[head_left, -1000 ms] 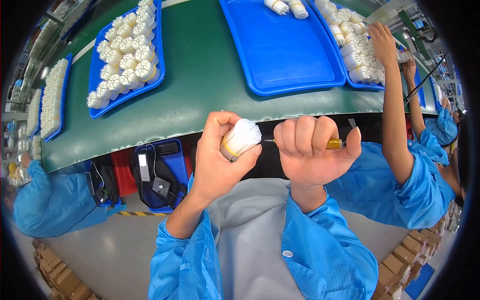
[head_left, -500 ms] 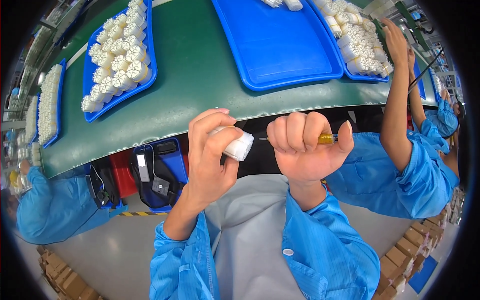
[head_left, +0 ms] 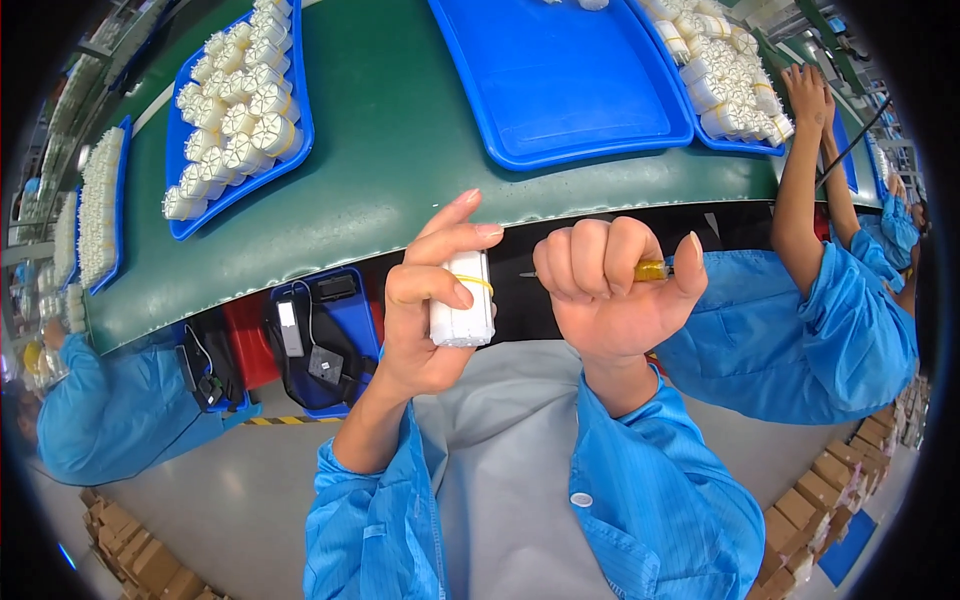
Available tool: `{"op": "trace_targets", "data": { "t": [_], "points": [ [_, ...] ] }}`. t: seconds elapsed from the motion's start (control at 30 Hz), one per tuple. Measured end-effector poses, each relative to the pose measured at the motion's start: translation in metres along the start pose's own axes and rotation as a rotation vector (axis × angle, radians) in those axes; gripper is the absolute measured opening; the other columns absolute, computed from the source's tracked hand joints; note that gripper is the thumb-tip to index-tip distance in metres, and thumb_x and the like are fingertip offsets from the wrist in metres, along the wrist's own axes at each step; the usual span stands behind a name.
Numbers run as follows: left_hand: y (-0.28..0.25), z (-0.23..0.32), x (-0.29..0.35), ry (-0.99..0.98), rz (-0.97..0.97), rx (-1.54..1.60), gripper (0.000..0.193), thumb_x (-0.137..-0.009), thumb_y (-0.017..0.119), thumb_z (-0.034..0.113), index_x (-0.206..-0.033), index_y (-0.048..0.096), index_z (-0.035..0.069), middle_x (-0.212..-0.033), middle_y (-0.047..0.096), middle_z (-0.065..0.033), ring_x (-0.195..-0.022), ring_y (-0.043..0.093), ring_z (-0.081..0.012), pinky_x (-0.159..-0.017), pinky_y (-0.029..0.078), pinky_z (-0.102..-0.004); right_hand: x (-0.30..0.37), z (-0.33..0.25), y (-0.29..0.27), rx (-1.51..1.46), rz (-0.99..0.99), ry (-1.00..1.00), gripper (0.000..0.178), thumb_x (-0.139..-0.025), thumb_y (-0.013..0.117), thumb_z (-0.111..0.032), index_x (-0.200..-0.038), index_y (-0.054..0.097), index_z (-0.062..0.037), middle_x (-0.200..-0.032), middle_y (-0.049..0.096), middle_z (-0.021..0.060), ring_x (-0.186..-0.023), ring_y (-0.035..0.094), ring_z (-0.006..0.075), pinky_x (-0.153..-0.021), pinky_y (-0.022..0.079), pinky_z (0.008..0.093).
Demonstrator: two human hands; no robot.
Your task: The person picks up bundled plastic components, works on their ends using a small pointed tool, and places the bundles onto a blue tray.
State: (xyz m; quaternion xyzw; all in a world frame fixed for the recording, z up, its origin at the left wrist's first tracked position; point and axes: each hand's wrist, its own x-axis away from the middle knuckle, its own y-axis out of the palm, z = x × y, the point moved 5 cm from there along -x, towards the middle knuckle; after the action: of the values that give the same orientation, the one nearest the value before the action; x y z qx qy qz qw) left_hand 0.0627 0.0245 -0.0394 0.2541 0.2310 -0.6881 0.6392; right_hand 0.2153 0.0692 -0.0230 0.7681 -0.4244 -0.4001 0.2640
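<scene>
My left hand (head_left: 418,325) is closed around a white cylindrical bundle (head_left: 464,318) with a yellow rubber band about it. The bundle stands nearly upright, its flat end toward me, and the forefinger reaches over its top. Just to the right, my right hand (head_left: 608,300) is curled, palm toward me, around a small screwdriver (head_left: 652,271) with a yellow handle. Its thin metal shaft points left toward the bundle, and the two do not touch. Fingers hide the middle of the screwdriver.
Beyond my hands runs a green work surface (head_left: 370,200). On it are a blue tray (head_left: 560,158) at centre and trays of white bundles (head_left: 240,120) left and right. Below its edge sits a blue bin (head_left: 350,290) with electronic devices. Co-workers in blue (head_left: 790,340) sit on both sides.
My left hand has turned the bundle from slanted to nearly upright, showing its yellow band, and lifted its forefinger. The right hand stays almost in place. The right co-worker's hands have moved slightly.
</scene>
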Motion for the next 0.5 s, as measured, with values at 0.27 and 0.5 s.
{"op": "trace_targets", "data": {
  "t": [0.27, 0.5],
  "points": [
    [0.001, -0.01, 0.007, -0.161, 0.084, 0.461, 0.044, -0.081, 0.072, 0.001, -0.109, 0.04, 0.014, -0.132, 0.053, -0.0233, -0.136, 0.039, -0.0441, -0.112, 0.027, -0.0558, 0.0, 0.001, 0.001, 0.004, 0.005, 0.009, 0.063, -0.098, 0.023, -0.061, -0.062, 0.035, -0.0111, -0.057, 0.036, 0.0005, -0.053, 0.025, 0.0147, -0.051, 0.024, 0.0317],
    [0.004, -0.015, 0.012, -0.364, 0.165, 0.902, 0.053, -0.081, 0.074, 0.011, -0.123, 0.043, 0.011, -0.129, 0.05, -0.0206, -0.133, 0.043, -0.0431, -0.112, 0.035, -0.0522, 0.0, 0.0, 0.002, 0.016, 0.007, 0.009, 0.063, -0.098, 0.023, -0.061, -0.062, 0.035, -0.011, -0.057, 0.036, 0.0008, -0.053, 0.025, 0.015, -0.052, 0.024, 0.0322]
  ]
}}
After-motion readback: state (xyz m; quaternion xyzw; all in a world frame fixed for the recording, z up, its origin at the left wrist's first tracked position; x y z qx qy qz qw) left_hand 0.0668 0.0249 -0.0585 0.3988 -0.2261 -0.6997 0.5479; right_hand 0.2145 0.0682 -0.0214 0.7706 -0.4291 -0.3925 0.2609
